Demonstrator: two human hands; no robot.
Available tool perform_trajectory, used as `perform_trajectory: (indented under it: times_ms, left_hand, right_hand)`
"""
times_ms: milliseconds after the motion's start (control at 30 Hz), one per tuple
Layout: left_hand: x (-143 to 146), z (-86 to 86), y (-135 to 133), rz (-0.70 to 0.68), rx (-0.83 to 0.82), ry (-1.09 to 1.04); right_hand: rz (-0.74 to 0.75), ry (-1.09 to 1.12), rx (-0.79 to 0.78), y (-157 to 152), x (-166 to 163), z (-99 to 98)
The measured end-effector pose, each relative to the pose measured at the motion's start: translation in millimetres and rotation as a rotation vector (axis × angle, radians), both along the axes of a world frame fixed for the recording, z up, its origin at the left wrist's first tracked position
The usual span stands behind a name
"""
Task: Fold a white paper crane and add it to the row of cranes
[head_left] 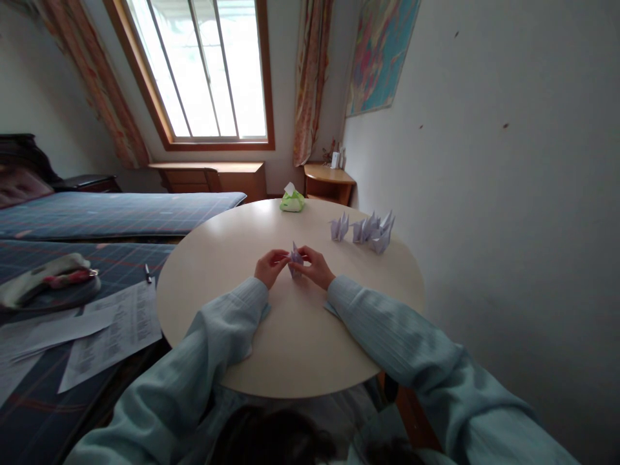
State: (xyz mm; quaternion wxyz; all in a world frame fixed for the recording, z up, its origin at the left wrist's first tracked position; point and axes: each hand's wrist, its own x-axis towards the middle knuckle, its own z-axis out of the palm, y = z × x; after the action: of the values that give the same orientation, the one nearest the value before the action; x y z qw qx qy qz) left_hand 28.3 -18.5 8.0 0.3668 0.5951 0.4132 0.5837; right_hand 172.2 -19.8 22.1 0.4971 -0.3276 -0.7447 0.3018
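Head view shows both hands meeting over the middle of a round pale table [203, 303]. The left hand [269, 267] and the right hand [317, 267] each pinch one side of a small folded paper piece [295, 262]. It is pale lilac and stands with a point upward between the fingertips, at or just above the tabletop; I cannot tell whether it touches. It looks very light and thin, stiffened only by its creases, so it would likely crush or tear easily, though it should slip little between dry fingers. The best hold seems to be at the folded edges and lower flaps, with fingertips only, leaving the top point free. Farther off to the right, near the wall, a group of finished paper figures [368, 230] stands on the table. At the far edge sits a green tissue pack [292, 202]. To the left, printed sheets [116, 329] and a pen [148, 273] lie on a checked bed cover [121, 213].
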Motion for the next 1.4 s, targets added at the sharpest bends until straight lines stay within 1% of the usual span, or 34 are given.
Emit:
perform_trajectory:
  times_ms: [133, 300, 433, 733, 867, 967, 1167, 1233, 1400]
  left_hand:
    - [0.2, 1.1, 1.7, -0.024, -0.069, -0.079]
    - [-1.3, 1.1, 3.3, -0.035, -0.131, -0.100]
    - [-2.0, 0.1, 2.8, -0.027, -0.138, -0.083]
    - [-3.4, 2.1, 2.2, 0.030, -0.098, -0.005]
    - [-5.5, -0.9, 5.6, -0.001, -0.108, -0.034]
    - [-7.5, -2.1, 7.2, -0.050, -0.134, -0.071]
    - [-11.8, 2.8, 6.3, -0.103, -0.206, -0.034]
    - [-12.9, 4.8, 5.7, -0.097, -0.211, -0.020]
    - [-14.5, 5.5, 6.7, -0.032, -0.197, 0.007]
  right_hand:
    - [0.052, 0.085, -0.092, 1.9, 1.1, -0.4]
    - [0.064, 0.127, -0.155, 3.1, 2.0, -0.1]
    - [0.069, 0.132, -0.159, 3.5, 2.0, -0.4]
    - [0.077, 0.120, -0.140, 6.0, 1.8, -2.8]
    - [0.091, 0.114, -0.147, 5.9, 2.0, -2.6]
    - [0.113, 0.119, -0.157, 5.5, 2.5, -1.7]
    - [0.133, 0.127, -0.170, 5.8, 3.5, -0.8]
    - [0.135, 0.122, -0.167, 6.2, 3.7, -1.2]
    - [0.145, 0.116, -0.163, 6.9, 3.4, -1.8]
